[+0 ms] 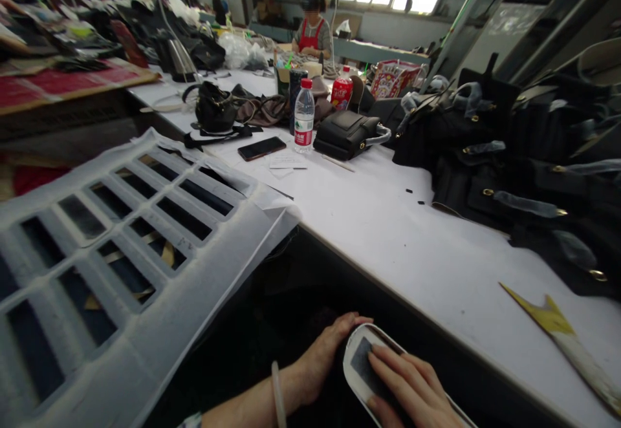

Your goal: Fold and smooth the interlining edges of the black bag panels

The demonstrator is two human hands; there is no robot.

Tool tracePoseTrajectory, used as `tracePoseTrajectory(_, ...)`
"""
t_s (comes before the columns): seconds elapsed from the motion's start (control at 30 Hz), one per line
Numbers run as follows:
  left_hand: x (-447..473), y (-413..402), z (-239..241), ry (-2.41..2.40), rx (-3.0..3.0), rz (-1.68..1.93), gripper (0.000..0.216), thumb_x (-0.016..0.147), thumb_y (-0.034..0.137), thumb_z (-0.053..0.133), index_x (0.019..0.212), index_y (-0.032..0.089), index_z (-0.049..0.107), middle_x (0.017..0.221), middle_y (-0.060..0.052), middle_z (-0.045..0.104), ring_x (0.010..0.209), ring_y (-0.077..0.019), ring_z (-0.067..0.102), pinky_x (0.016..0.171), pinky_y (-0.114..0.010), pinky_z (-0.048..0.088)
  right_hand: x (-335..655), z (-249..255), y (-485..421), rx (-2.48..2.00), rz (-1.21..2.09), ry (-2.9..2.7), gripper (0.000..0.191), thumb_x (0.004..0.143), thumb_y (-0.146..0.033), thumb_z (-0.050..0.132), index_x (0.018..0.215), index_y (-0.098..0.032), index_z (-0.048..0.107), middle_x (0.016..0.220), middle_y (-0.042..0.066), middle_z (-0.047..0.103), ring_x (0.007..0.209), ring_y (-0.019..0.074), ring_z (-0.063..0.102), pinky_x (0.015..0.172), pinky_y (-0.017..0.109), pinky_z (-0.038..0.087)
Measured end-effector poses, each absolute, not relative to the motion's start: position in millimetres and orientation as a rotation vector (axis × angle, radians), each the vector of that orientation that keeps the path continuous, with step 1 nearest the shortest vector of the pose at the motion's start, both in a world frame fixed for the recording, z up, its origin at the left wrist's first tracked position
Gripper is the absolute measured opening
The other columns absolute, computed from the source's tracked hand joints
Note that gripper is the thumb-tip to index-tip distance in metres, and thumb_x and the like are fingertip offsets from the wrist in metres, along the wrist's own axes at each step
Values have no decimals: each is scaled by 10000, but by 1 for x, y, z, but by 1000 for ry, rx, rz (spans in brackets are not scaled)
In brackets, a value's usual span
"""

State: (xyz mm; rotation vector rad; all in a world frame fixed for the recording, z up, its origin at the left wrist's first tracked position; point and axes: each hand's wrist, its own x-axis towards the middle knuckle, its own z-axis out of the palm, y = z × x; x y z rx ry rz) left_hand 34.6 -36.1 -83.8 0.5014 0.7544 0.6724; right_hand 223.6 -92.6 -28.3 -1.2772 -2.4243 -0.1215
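Low in the view, an oblong white-edged panel (pixel 356 386) with rounded corners is tilted between my hands. A dark grey patch (pixel 360 357) lies on its face. My right hand (pixel 417 386) rests over this patch, fingers pressed on it and thumb at its near side. Along the panel's far left edge, my left hand (pixel 323 353) supports it with fingers close together; the thumb is hidden. A pale bangle (pixel 278 392) circles the left wrist. The panel's lower end runs out of view beneath the right hand.
A white slotted rack (pixel 194 286) stands left, a similar panel (pixel 81 219) on it. The white table (pixel 359 227) holds a water bottle (pixel 304 117), phone (pixel 262 148), black bag (pixel 345 134), piled black bags (pixel 524 176) and yellow-ended tool (pixel 553 318). A person in red apron (pixel 313 33) sits beyond.
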Motion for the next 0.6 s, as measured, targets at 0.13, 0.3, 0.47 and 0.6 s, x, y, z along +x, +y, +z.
tracePoseTrajectory(0.13,32,-32,-81,674,481,633,636,837,649,602,1260,178,673,1294,-104,648,1287,-330,504,1132,-443,327,220,-30,-93,-1323,-95,-2384,365,892,-309,652,1239,-199,667,1220,52,700,1031,228,676,844,301,621)
tracePoseTrajectory(0.3,28,-32,-80,668,441,607,666,813,663,628,1292,201,653,1218,-97,673,1237,-321,526,1112,-450,333,212,-34,-96,-1323,-95,-2390,365,894,-304,646,1242,-200,675,1267,63,674,1054,229,656,861,310,618)
tracePoseTrajectory(0.47,21,-32,-84,589,442,574,660,839,606,638,1359,202,599,1250,-112,664,1201,-300,552,1088,-436,349,207,-36,-100,-1360,-136,-2379,358,908,-299,622,1249,-203,673,1282,53,664,1063,229,644,858,311,617)
tracePoseTrajectory(0.6,16,-30,-80,585,447,541,699,818,593,676,1389,204,569,1219,-114,692,1172,-297,584,1072,-432,357,206,-36,-102,-1380,-127,-2360,369,907,-290,611,1263,-209,663,1288,50,660,1063,232,640,855,315,617)
